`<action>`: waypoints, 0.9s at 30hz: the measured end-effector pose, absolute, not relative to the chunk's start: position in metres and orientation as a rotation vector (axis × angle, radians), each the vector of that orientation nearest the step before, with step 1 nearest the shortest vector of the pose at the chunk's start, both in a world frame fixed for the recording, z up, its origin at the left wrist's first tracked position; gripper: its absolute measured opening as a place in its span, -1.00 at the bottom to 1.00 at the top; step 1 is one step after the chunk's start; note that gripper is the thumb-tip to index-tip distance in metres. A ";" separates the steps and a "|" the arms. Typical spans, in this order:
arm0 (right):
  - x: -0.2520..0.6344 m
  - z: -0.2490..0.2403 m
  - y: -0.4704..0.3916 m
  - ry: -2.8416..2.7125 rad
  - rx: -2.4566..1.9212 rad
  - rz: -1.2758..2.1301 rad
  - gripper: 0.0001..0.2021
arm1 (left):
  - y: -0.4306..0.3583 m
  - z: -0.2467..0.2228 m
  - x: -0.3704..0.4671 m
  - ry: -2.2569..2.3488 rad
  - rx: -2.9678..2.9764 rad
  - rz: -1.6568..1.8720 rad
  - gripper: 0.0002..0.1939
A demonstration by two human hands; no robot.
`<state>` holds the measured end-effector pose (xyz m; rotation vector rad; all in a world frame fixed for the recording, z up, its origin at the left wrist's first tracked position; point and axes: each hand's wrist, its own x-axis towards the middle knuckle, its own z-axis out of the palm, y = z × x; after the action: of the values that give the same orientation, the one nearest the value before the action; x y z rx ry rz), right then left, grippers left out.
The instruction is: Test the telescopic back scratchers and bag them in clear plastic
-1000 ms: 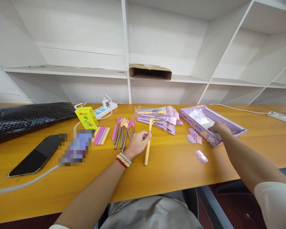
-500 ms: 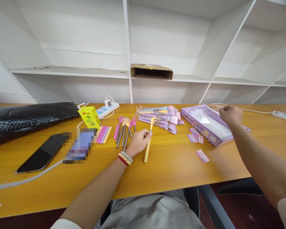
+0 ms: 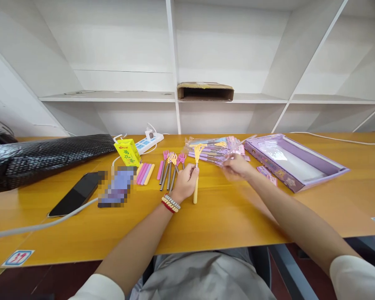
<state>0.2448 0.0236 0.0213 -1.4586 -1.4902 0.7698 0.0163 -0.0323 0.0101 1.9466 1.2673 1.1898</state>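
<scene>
My left hand (image 3: 186, 182) is closed round a yellow claw-headed scratcher (image 3: 196, 191), which stands nearly upright with its claw on top. My right hand (image 3: 236, 166) is at the front right edge of the plastic-bagged scratchers (image 3: 208, 154); its fingers are drawn together and blurred, and what they hold, if anything, cannot be made out. Left of my left hand lie several pink and yellow claw heads on metal rods (image 3: 168, 170). Beside them is a row of pink, purple and yellow handles (image 3: 145, 173). Small printed cards (image 3: 268, 175) lie just right of my right hand.
An open purple box (image 3: 278, 174) sits on the right. To the left are a yellow carton (image 3: 128, 152), a power strip (image 3: 149, 143), a black phone (image 3: 76, 195), a blurred-out device and a black wrapped bundle (image 3: 50, 156). White shelving rises behind.
My right hand has moved left from above the purple box to the bagged scratchers. The yellow scratcher in my left hand has turned so its claw faces the camera. The view has shifted.
</scene>
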 end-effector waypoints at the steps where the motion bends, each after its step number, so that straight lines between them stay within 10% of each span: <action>1: 0.234 0.007 0.024 -1.506 -1.518 0.859 -0.77 | -0.033 0.011 0.016 1.256 1.952 1.193 -0.73; 20: 0.208 -0.009 0.002 -1.843 -1.336 0.521 -0.76 | -0.025 0.002 0.026 1.021 1.446 1.236 -0.70; 27: 0.213 0.003 -0.024 -2.054 -1.083 0.991 -0.65 | -0.027 -0.002 0.034 0.833 1.311 1.128 -0.69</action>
<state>0.2129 -0.0236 0.0027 -1.0825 -2.0541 0.9911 0.0343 -0.0266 -0.0023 1.3109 0.8330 1.1275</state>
